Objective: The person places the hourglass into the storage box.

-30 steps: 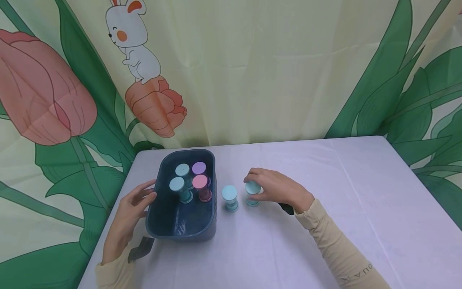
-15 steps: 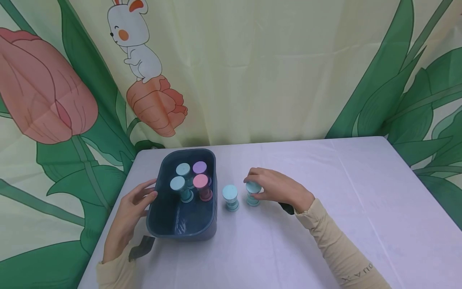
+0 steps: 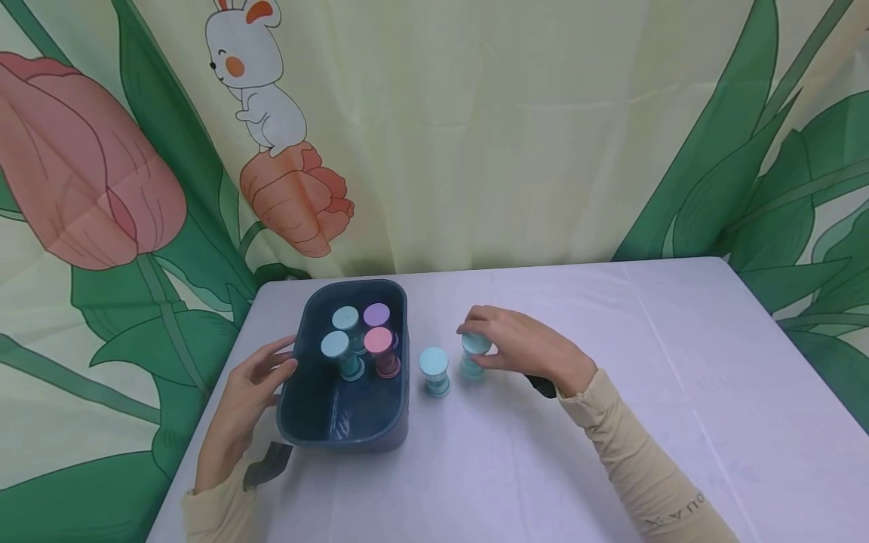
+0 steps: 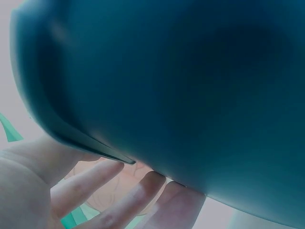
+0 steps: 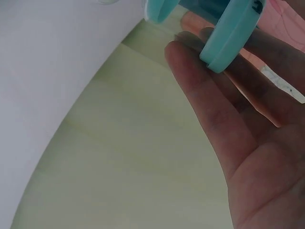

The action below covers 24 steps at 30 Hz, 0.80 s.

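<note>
Shifted slightly up the head view, the right hand (image 3: pixel 519 345) pinches the rightmost teal hourglass (image 3: pixel 477 345) near its top, right of the bin (image 3: pixel 366 416); the left hand (image 3: pixel 246 385), fingers relaxed, touches the bin's left side.

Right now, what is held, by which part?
The right hand holds a blue spool-shaped piece by its top disc; the left hand touches the bin, grip unclear.
</note>
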Motion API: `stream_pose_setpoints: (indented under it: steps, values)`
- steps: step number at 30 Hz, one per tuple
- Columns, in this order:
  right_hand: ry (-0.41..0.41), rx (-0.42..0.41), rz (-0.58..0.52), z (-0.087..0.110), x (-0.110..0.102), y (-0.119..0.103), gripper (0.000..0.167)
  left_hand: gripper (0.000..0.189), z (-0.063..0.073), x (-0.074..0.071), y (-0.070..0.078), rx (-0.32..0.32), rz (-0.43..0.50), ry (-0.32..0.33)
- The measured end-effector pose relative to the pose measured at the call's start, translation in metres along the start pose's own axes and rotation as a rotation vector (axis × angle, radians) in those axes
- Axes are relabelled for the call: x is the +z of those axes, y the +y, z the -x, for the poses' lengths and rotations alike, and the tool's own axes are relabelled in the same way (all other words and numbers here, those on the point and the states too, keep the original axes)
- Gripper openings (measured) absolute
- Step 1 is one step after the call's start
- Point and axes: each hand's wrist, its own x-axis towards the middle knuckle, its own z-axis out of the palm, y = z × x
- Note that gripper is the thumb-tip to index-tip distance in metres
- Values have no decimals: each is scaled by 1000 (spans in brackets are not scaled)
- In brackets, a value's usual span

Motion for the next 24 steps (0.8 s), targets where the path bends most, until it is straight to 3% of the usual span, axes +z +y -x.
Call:
stream_pose_setpoints:
  steps: [24]
  values:
    - [72, -46, 16, -15, -33, -9, 36, 62, 0, 0, 2, 7, -11, 12]
